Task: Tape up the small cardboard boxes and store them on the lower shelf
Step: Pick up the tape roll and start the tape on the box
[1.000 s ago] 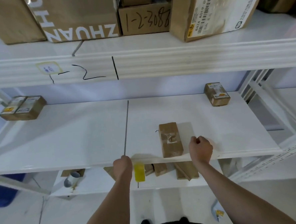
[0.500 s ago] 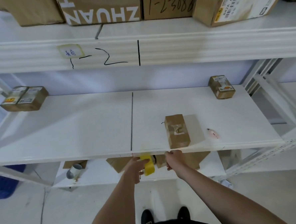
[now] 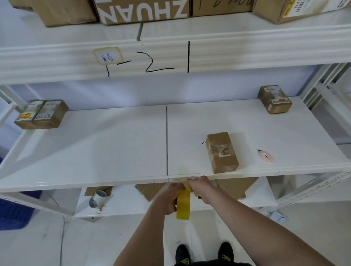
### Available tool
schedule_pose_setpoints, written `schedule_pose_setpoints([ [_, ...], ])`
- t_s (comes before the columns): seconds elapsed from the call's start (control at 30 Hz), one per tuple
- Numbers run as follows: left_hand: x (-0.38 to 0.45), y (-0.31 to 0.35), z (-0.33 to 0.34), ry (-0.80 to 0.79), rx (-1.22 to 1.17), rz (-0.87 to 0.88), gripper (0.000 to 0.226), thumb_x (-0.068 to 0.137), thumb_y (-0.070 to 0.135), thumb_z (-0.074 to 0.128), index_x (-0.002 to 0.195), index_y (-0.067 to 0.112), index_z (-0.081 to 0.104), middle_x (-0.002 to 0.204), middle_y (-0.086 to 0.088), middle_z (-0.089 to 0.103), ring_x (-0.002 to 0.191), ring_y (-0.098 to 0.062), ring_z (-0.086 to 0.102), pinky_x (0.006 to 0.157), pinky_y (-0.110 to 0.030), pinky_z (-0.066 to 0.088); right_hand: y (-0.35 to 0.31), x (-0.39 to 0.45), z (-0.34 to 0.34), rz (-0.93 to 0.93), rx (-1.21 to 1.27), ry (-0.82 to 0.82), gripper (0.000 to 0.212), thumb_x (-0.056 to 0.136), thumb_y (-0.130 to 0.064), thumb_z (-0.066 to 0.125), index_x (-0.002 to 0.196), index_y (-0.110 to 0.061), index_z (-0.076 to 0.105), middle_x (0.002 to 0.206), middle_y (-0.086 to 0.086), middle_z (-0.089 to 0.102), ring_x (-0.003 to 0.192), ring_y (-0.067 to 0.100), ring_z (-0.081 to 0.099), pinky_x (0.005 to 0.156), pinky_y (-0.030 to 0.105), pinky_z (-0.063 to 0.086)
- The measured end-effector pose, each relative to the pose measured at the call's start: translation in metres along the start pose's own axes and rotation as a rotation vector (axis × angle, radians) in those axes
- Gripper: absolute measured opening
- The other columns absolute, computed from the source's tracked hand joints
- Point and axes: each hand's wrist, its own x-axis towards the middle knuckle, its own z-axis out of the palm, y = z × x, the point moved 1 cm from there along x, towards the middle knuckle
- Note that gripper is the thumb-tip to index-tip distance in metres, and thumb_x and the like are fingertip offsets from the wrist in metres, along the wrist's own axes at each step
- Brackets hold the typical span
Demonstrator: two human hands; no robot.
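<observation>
Left hand (image 3: 170, 199) grips yellow tape roll (image 3: 183, 206) below shelf front edge (image 3: 111, 181); right hand (image 3: 200, 190) pinches tape end. Risk: strip folds, sticks to itself.

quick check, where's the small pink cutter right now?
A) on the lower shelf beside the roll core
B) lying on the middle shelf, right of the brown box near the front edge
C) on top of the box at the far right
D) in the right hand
B: the pink cutter lies flat on the middle shelf, apart from and right of the brown box; both hands are at the yellow tape roll.
</observation>
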Motion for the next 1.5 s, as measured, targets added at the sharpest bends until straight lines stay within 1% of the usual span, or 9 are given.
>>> schedule_pose_setpoints([
  [0.17, 0.000, 0.001, -0.011, -0.059, -0.137, -0.058, 0.037, 0.095, 0.026, 0.058, 0.128, 0.009, 0.058, 0.122, -0.018, 0.068, 0.111, -0.035, 0.067, 0.099, -0.046, 0.054, -0.003, 0.008, 0.014, 0.150, 0.205, -0.014, 0.042, 0.086, -0.036, 0.076, 0.116, -0.008, 0.068, 0.109, 0.011, 0.071, 0.098, 0.029, 0.068, 0.089, 0.040, 0.058],
  [0.3, -0.007, 0.003, -0.011, -0.101, -0.148, -0.071, 0.032, 0.093, 0.021, 0.055, 0.121, 0.009, 0.062, 0.116, -0.017, 0.071, 0.103, -0.033, 0.068, 0.095, -0.044, 0.056, -0.009, 0.008, 0.019, 0.157, 0.231, 0.030, 0.030, 0.081, -0.015, 0.075, 0.108, -0.003, 0.071, 0.094, 0.010, 0.069, 0.079, 0.025, 0.060, 0.069, 0.032, 0.049],
  [0.4, -0.013, 0.002, -0.015, -0.105, -0.098, -0.070, 0.038, 0.092, 0.022, 0.058, 0.129, 0.010, 0.060, 0.123, -0.017, 0.069, 0.108, -0.032, 0.069, 0.083, -0.038, 0.059, -0.012, 0.004, 0.024, 0.128, 0.195, 0.089, 0.025, 0.086, -0.011, 0.071, 0.108, -0.001, 0.068, 0.096, 0.012, 0.069, 0.080, 0.024, 0.060, 0.067, 0.029, 0.049],
  [0.47, -0.015, 0.001, -0.017, -0.167, -0.100, -0.058, 0.042, 0.096, 0.029, 0.061, 0.133, 0.009, 0.060, 0.126, -0.016, 0.068, 0.114, -0.032, 0.067, 0.088, -0.040, 0.058, -0.013, -0.001, 0.025, 0.111, 0.116, 0.153, 0.014, 0.086, -0.014, 0.070, 0.095, -0.006, 0.064, 0.081, 0.007, 0.061, 0.070, 0.019, 0.055, 0.054, 0.021, 0.043],
  [0.63, -0.013, 0.003, -0.015, -0.262, -0.116, 0.001, 0.038, 0.103, 0.024, 0.059, 0.135, 0.002, 0.057, 0.113, -0.017, 0.067, 0.091, -0.029, 0.067, 0.099, -0.048, 0.053, -0.014, -0.008, 0.024, 0.076, 0.088, 0.161, 0.016, 0.086, -0.014, 0.068, 0.081, -0.010, 0.054, 0.075, 0.005, 0.054, 0.064, 0.016, 0.048, 0.047, 0.020, 0.035],
  [0.97, -0.022, 0.010, -0.024, -0.273, -0.174, -0.009, 0.026, 0.095, 0.028, 0.068, 0.111, 0.008, 0.071, 0.104, -0.013, 0.074, 0.085, -0.026, 0.074, 0.080, -0.040, 0.060, -0.029, -0.017, 0.023, 0.085, 0.168, 0.112, 0.016, 0.083, -0.007, 0.073, 0.092, -0.001, 0.062, 0.088, 0.015, 0.067, 0.082, 0.028, 0.064, 0.065, 0.031, 0.051],
  [1.2, -0.023, 0.013, -0.027, -0.228, -0.202, -0.051, 0.033, 0.094, 0.031, 0.070, 0.116, 0.006, 0.070, 0.111, -0.016, 0.074, 0.093, -0.030, 0.075, 0.086, -0.043, 0.059, -0.043, -0.027, 0.018, 0.053, 0.106, 0.100, 0.014, 0.086, -0.006, 0.070, 0.083, -0.005, 0.057, 0.075, 0.008, 0.058, 0.065, 0.019, 0.056, 0.048, 0.021, 0.042],
  [1.43, -0.022, 0.015, -0.029, -0.288, -0.314, -0.093, 0.026, 0.095, 0.026, 0.067, 0.108, 0.003, 0.070, 0.094, -0.013, 0.074, 0.074, -0.027, 0.073, 0.092, -0.042, 0.053, -0.049, -0.028, 0.019, 0.002, -0.034, 0.208, 0.020, 0.089, -0.011, 0.068, 0.075, -0.007, 0.054, 0.061, 0.006, 0.056, 0.043, 0.014, 0.048, 0.036, 0.016, 0.030],
  [1.5, -0.023, 0.015, -0.029, -0.291, -0.359, -0.094, 0.026, 0.094, 0.025, 0.068, 0.104, 0.002, 0.072, 0.093, -0.014, 0.074, 0.072, -0.027, 0.073, 0.085, -0.042, 0.055, -0.051, -0.027, 0.021, -0.016, -0.056, 0.224, 0.021, 0.088, -0.011, 0.067, 0.072, -0.008, 0.053, 0.059, 0.006, 0.056, 0.042, 0.015, 0.049, 0.036, 0.016, 0.031],
])
